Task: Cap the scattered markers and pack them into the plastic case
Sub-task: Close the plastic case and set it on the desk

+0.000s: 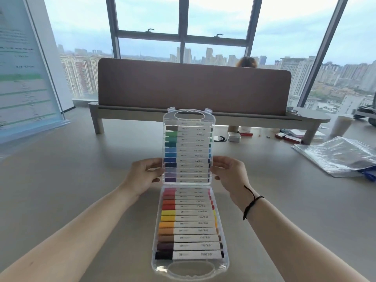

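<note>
**Open marker case held at its upper half**

The clear plastic case [189, 267] lies open in the middle of the bench [81, 169], its lower half flat at 6 o'clock and its upper half [188, 115] raised toward 12 o'clock. Both halves are filled with capped markers lying crosswise, caps at 9 o'clock. The lower row of markers [189, 222] runs from black at the near end through brown, orange, yellow and red. The upper row of markers [188, 155] runs from purple through blue and green to grey at the far end.

The left hand [144, 176] holds the raised half at its 9 o'clock edge, fingers curled onto the plastic. The right hand [227, 171] holds the 3 o'clock edge the same way, and a black cord [251, 202] circles that wrist.

At 3 o'clock of the case, well apart, a pile of clear plastic sleeves [337, 155] lies on the bench. Toward 1 o'clock sit a small metal tin [234, 136] and some red boxes [288, 137]. At 12 o'clock a brown divider panel [193, 88] stands across the bench, with windows [183, 27] and city towers behind it. At 10 o'clock stands a printed banner [22, 68].
</note>
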Available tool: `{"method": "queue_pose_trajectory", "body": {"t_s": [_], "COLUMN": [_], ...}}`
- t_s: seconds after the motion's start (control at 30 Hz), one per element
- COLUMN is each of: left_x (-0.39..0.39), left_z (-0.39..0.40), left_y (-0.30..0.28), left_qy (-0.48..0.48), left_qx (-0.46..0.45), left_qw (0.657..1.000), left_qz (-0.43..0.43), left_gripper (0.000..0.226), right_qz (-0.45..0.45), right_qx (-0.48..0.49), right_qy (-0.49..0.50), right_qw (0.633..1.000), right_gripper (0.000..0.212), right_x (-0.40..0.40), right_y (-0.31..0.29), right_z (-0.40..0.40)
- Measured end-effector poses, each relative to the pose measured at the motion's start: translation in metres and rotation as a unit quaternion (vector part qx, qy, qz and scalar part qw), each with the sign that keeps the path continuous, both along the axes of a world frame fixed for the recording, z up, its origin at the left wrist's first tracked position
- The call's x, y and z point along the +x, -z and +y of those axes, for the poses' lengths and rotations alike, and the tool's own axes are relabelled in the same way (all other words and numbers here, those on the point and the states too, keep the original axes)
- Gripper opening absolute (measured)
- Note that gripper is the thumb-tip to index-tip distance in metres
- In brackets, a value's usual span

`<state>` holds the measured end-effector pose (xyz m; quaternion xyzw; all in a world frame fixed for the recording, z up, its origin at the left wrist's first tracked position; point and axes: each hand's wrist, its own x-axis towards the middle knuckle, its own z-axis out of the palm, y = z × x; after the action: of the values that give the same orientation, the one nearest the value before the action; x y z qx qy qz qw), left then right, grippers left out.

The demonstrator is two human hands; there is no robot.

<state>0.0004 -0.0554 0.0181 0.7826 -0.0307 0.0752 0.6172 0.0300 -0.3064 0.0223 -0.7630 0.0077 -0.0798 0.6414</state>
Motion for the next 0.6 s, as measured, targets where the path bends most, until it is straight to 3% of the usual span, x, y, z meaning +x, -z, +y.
{"method": "queue_pose_trajectory", "body": {"t_s": [0.17, 0.4, 0.6], "left_x": [-0.017, -0.057, -0.081], "left_z": [-0.001, 0.005, 0.009], "left_y": [-0.002, 0.004, 0.022], "left_qy": [-0.033, -0.02, 0.025], "left_qx": [-0.003, 0.037, 0.095], "left_qw": [0.998, 0.995, 0.991], "left_qz": [-0.052, -0.088, -0.094], "left_gripper": [0.028, 0.025, 0.04], "right_qz": [-0.036, -0.074, -0.055], "right_qx": [-0.011, -0.082, -0.14], "right_qy": [0.0, -0.042, -0.081], "right_qw": [0.999, 0.993, 0.985], "right_gripper": [0.013, 0.034, 0.033], "right_x": [-0.019, -0.072, -0.101], "right_y": [-0.005, 0.002, 0.022], "right_z": [-0.006, -0.021, -0.028]}}
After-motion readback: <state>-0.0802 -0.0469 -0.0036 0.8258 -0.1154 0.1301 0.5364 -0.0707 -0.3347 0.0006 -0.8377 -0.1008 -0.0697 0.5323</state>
